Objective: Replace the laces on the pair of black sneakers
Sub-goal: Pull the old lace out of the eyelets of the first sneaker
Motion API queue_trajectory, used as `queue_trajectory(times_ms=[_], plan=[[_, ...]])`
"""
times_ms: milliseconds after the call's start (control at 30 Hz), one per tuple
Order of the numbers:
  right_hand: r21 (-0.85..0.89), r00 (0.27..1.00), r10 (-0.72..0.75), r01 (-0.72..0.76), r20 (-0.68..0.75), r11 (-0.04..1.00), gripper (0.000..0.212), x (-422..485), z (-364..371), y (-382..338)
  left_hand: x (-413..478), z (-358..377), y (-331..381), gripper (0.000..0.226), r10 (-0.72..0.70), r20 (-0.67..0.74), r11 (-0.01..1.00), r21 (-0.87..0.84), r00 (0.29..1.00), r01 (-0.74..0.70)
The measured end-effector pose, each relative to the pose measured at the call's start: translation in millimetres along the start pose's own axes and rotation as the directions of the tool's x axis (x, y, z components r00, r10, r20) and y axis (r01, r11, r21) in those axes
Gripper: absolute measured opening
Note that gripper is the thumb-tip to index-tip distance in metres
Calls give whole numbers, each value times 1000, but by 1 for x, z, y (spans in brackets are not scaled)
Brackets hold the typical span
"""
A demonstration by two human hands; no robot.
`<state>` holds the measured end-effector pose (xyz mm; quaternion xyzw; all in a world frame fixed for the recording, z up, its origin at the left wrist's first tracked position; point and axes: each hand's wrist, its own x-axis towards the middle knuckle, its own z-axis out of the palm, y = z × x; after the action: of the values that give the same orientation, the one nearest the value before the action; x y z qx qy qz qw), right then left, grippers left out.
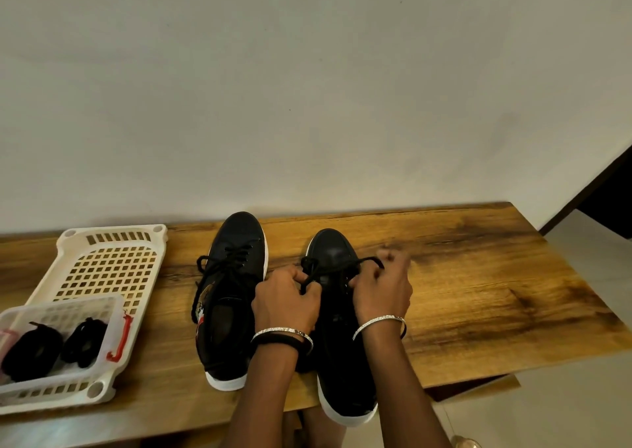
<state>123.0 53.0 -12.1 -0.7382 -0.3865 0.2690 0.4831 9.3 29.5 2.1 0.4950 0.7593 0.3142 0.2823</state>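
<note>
Both hands are working the right sneaker on the counter: left hand and right hand fingers pinching its lace. Probably untying (spare laces waiting far left), so next it needs pulling free of the eyelets.

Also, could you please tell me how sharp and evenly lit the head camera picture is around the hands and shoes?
Head view: the right hand shows motion blur at its raised fingers, while the left hand is sharper; the wide lens bows the table edges; lighting is soft and warm, without glare; the black laces barely separate from the dark right sneaker.
</note>
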Motion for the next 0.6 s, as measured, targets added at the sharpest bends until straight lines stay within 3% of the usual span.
queue_trajectory(times_ms=[67, 133, 233, 300, 367, 433, 533, 600], plan=[[-89, 970, -214, 225, 113, 970, 37, -4, -2, -3, 1, -1, -1, 2, -3, 6, 1000, -6, 1000, 3], [-185, 902, -333, 389, 274, 902, 34, -4, -1, -3, 1, -2, -2, 3, 1, 16, 1000, -9, 1000, -1], [-446, 831, -283, 508, 479, 737, 14, -3, 3, -2, 1, -3, -1, 3, 10, 20, 1000, -7, 1000, -10], [-449, 820, -281, 522, 498, 725, 9, -2, 6, 1, 1, -3, -1, 3, 10, 19, 1000, 1, 1000, -10], [-379, 841, -308, 488, 445, 786, 7, -4, 10, 3, 1, -2, -1, 4, 3, 13, 1000, 8, 1000, -3], [-271, 912, -286, 366, 293, 890, 9, -3, 10, 4, 1, -2, -2, 6, -6, 3, 1000, 13, 1000, 6], [-38, 990, -138, 138, 4, 990, 10, 8, -2, 2, 2, -2, -5, 7, -32, -2, 1000, 0, 1000, 32], [-10, 998, -65, 65, -25, 998, 10, 15, -11, 8, 2, -3, -6, 5, -39, 2, 999, -22, 999, 39]])
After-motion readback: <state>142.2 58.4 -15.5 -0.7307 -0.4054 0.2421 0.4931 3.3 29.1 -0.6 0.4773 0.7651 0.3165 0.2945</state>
